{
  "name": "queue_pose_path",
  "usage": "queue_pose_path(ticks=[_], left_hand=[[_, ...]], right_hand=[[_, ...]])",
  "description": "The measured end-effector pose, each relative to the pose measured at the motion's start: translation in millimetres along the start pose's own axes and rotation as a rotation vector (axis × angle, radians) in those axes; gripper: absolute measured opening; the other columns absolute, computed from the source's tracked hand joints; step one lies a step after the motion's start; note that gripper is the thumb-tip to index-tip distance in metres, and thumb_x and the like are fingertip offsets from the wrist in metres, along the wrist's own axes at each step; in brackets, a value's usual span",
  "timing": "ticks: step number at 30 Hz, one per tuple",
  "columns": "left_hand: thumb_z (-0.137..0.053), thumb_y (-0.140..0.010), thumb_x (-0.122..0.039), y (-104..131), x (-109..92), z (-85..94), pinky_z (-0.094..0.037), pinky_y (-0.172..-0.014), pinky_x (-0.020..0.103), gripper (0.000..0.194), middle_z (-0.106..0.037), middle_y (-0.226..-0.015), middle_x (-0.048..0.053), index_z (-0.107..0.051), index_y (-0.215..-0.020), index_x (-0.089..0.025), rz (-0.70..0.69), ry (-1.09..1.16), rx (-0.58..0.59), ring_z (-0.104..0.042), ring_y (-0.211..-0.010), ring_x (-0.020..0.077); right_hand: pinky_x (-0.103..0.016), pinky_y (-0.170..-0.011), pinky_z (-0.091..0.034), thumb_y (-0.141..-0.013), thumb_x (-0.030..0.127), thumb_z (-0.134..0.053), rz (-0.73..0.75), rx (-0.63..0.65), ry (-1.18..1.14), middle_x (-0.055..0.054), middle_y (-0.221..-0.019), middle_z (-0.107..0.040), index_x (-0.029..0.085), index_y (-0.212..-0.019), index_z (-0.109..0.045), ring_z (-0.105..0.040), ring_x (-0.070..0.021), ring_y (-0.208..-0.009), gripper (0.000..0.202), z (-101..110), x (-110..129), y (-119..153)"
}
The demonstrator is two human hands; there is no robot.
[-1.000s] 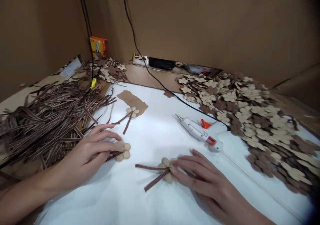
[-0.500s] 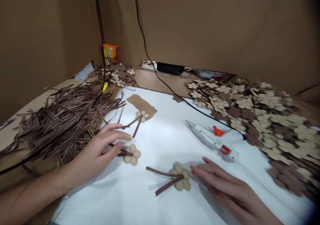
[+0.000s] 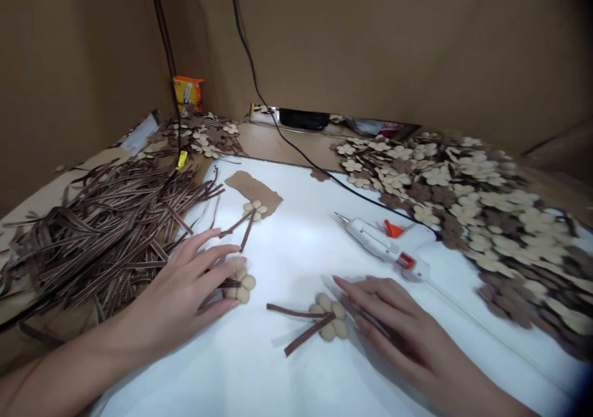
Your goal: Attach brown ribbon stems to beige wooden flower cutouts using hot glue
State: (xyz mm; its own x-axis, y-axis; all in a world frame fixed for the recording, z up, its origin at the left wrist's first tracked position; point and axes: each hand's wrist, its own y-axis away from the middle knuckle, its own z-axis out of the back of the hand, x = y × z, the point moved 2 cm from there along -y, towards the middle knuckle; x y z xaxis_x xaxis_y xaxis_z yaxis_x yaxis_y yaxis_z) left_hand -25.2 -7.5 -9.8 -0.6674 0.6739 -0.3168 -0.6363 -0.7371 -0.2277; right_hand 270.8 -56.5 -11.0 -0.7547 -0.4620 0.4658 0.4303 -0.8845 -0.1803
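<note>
My left hand (image 3: 204,275) is open over the left beige fabric flower (image 3: 246,288), fingers spread and partly covering its petals and ribbon strips. Whether the fingertips touch it I cannot tell. My right hand (image 3: 393,318) is open beside another beige flower (image 3: 340,328), its fingertips close to the petals on the right. Two brown checked ribbon strips (image 3: 301,345) lie across that flower and stick out to the left. Farther back, a third flower (image 3: 256,209) with two ribbon strips rests partly on a torn piece of brown cardboard (image 3: 252,189).
A white glue gun (image 3: 384,244) with an orange trigger lies behind my right hand, its nozzle toward the left. Brown ribbons (image 3: 115,213) are heaped at left; beige and brown felt flowers (image 3: 463,201) pile up at right. A black cable (image 3: 296,148) crosses the white sheet (image 3: 296,250).
My left hand has spread its fingers and come over the left flower. My right hand has moved in around the right side of its flower. The whole view has shifted slightly.
</note>
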Motion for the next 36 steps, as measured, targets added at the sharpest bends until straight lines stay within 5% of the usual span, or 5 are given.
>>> queue_pose_path(ticks=[11, 20, 25, 29, 36], left_hand=[[-0.051, -0.085, -0.029, -0.7, 3.4, -4.8, -0.041, -0.098, 0.046, 0.033, -0.059, -0.121, 0.002, -0.056, -0.118, -0.028, -0.083, -0.034, 0.000, -0.033, -0.127, 0.0304], [-0.049, -0.086, -0.024, -0.4, -0.5, -1.7, -0.041, -0.099, 0.043, 0.031, -0.058, -0.121, 0.003, -0.056, -0.117, -0.026, -0.088, 0.000, -0.022, -0.034, -0.127, 0.0268], [-0.049, -0.086, -0.021, -0.7, -3.0, -0.9, -0.040, -0.100, 0.042, 0.029, -0.058, -0.120, 0.004, -0.058, -0.113, -0.025, -0.098, 0.016, -0.058, -0.035, -0.126, 0.0254], [-0.047, -0.086, -0.019, -0.2, -5.5, 0.6, -0.041, -0.099, 0.041, 0.029, -0.057, -0.119, 0.004, -0.058, -0.112, -0.024, -0.087, 0.048, -0.081, -0.035, -0.126, 0.0255], [-0.049, -0.086, -0.019, 1.3, -3.3, 1.2, -0.041, -0.099, 0.039, 0.033, -0.059, -0.118, 0.003, -0.056, -0.117, -0.027, -0.142, 0.032, -0.109, -0.037, -0.125, 0.0241]], right_hand=[[-0.037, -0.080, -0.049, -0.083, 0.026, -0.052, -0.208, -0.014, -0.033, -0.008, -0.105, -0.055, 0.027, -0.101, -0.059, -0.052, -0.0226, -0.100, 0.019, -11.1, 21.0, -6.1], [-0.052, -0.097, -0.029, -0.088, 0.027, -0.043, -0.354, 0.016, -0.325, 0.001, -0.079, -0.059, 0.023, -0.078, -0.038, -0.054, -0.0140, -0.071, 0.012, -14.0, 22.1, -6.4], [-0.030, -0.063, -0.045, -0.088, 0.035, -0.047, -0.469, -0.108, -0.654, 0.000, -0.077, -0.057, 0.023, -0.081, -0.040, -0.054, -0.0147, -0.070, 0.015, -17.1, 18.1, -6.4], [-0.029, -0.064, -0.046, -0.087, 0.034, -0.050, -0.469, -0.185, -0.715, 0.000, -0.079, -0.056, 0.024, -0.093, -0.044, -0.055, -0.0148, -0.074, 0.013, -18.0, 15.0, -7.3], [-0.039, -0.083, -0.049, -0.085, 0.018, -0.050, -0.180, -0.299, -0.171, 0.000, -0.081, -0.062, 0.026, -0.094, -0.046, -0.062, -0.0158, -0.078, 0.012, -6.0, 20.6, -2.7]])
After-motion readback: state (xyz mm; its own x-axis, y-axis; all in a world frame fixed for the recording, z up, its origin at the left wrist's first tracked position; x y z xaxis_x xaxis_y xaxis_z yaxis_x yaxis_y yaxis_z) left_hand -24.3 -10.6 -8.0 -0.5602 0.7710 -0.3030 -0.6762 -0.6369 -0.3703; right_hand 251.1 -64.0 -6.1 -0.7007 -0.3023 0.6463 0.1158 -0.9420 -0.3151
